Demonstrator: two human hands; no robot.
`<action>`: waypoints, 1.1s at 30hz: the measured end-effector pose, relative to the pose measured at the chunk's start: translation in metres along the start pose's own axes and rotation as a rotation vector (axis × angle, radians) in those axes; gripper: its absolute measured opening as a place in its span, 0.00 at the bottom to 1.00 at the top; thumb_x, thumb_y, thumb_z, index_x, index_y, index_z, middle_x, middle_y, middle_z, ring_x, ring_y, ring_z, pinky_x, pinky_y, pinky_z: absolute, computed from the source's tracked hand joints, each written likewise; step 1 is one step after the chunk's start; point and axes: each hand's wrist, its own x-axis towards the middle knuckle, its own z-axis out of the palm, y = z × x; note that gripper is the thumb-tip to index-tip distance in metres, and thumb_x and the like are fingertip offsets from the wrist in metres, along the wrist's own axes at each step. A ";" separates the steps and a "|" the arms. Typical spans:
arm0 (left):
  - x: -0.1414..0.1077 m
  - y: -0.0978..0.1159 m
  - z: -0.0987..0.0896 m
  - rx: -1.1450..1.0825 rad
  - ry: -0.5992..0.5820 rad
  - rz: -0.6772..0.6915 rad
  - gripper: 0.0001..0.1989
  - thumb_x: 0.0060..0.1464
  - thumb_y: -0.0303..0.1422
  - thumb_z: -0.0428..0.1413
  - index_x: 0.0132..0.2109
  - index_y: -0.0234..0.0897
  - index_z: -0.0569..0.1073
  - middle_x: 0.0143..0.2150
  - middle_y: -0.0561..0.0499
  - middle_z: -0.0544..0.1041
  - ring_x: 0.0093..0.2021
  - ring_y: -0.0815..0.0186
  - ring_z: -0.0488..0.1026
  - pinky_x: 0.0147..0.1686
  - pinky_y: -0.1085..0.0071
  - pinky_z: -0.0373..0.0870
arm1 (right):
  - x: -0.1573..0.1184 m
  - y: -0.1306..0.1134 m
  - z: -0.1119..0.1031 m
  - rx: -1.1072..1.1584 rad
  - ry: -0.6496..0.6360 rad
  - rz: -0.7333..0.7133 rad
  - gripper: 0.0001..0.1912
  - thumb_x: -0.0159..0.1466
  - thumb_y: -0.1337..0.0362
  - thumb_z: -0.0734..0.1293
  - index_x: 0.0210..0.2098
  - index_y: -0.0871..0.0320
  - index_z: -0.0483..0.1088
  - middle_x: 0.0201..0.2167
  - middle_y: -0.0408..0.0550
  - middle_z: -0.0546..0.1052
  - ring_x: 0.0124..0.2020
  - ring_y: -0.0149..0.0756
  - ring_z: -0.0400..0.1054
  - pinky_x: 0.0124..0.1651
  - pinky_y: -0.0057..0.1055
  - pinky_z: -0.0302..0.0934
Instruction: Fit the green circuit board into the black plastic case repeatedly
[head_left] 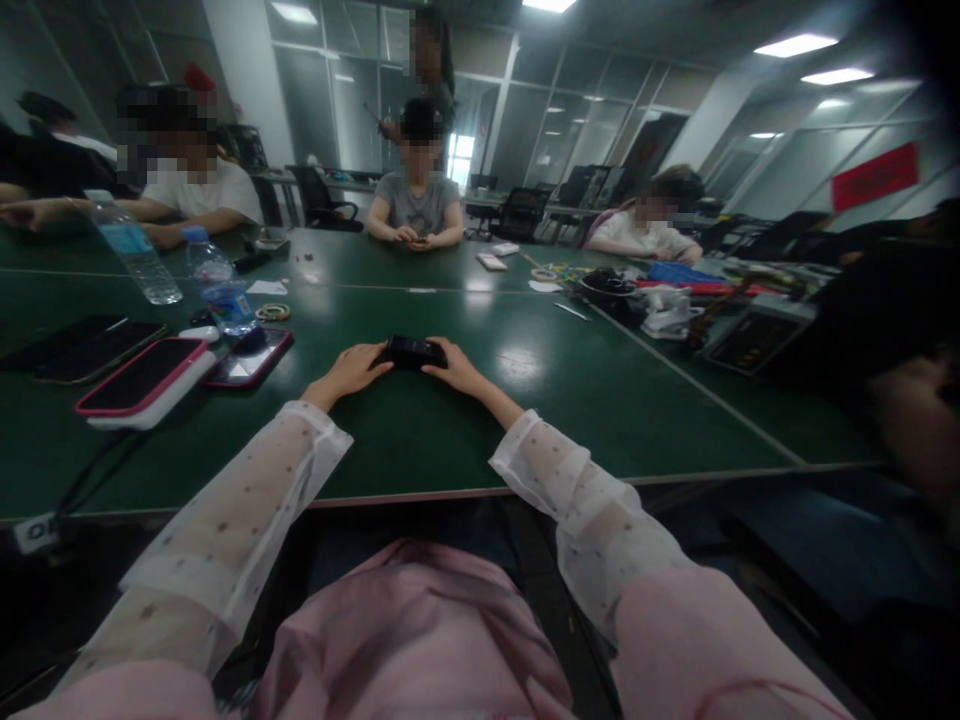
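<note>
A small black box-like device [414, 350] with a dark, screen-like face is between my two hands at the middle of the green table; its exact kind cannot be made out. My left hand [352, 370] grips its left end, thumb on the near side and fingers over the far side. On the opposite end, my right hand [456, 366] holds it the same way. Both wrists come out of sheer white dotted sleeves. To the left of my left hand lies a phone in a pink-red case [251, 357].
Another pink-rimmed phone [150, 375] rests on a white block at left. Two water bottles [217, 285] and a tape roll [272, 312] stand beyond. Across the green table [420, 450] several people sit. A pen [572, 312], plastic bag [670, 312] and black box [757, 332] lie at right.
</note>
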 end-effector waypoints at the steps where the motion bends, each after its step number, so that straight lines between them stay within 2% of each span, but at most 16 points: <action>1: 0.000 0.001 0.000 0.003 -0.003 0.000 0.33 0.70 0.54 0.41 0.71 0.40 0.63 0.69 0.41 0.69 0.68 0.51 0.65 0.67 0.52 0.62 | 0.000 -0.001 0.000 0.002 0.000 0.001 0.33 0.65 0.56 0.71 0.67 0.52 0.60 0.63 0.56 0.71 0.62 0.54 0.66 0.63 0.54 0.63; 11: -0.004 0.008 -0.001 0.012 -0.007 -0.072 0.35 0.70 0.54 0.41 0.73 0.37 0.58 0.72 0.39 0.65 0.71 0.50 0.61 0.69 0.51 0.57 | 0.001 0.001 0.003 0.099 0.059 -0.006 0.31 0.61 0.59 0.74 0.62 0.53 0.64 0.59 0.55 0.74 0.61 0.53 0.68 0.62 0.54 0.63; 17: -0.004 0.008 -0.002 0.038 -0.038 -0.065 0.33 0.70 0.53 0.40 0.71 0.36 0.63 0.72 0.40 0.64 0.72 0.51 0.59 0.69 0.50 0.56 | 0.002 0.003 0.005 0.162 0.104 -0.011 0.31 0.59 0.58 0.74 0.59 0.56 0.65 0.56 0.58 0.75 0.59 0.52 0.70 0.63 0.53 0.63; 23: -0.004 0.006 -0.001 0.063 -0.050 -0.050 0.32 0.71 0.52 0.39 0.71 0.38 0.63 0.73 0.42 0.63 0.73 0.51 0.58 0.70 0.51 0.55 | 0.004 0.001 0.000 0.238 0.172 -0.016 0.33 0.58 0.51 0.74 0.58 0.58 0.65 0.54 0.59 0.76 0.57 0.53 0.71 0.62 0.52 0.64; 28: -0.005 0.011 -0.005 0.040 -0.059 -0.082 0.33 0.71 0.52 0.39 0.72 0.40 0.63 0.74 0.43 0.62 0.73 0.50 0.57 0.70 0.49 0.54 | 0.006 0.000 -0.006 0.350 0.230 -0.012 0.37 0.57 0.43 0.74 0.59 0.55 0.65 0.55 0.57 0.75 0.57 0.53 0.71 0.61 0.52 0.65; 33: -0.006 0.012 -0.006 0.022 -0.052 -0.079 0.33 0.70 0.53 0.39 0.71 0.39 0.63 0.74 0.42 0.62 0.73 0.50 0.57 0.70 0.48 0.54 | 0.009 0.003 -0.015 0.352 0.332 0.064 0.40 0.57 0.39 0.72 0.60 0.55 0.64 0.56 0.58 0.74 0.56 0.52 0.71 0.57 0.48 0.68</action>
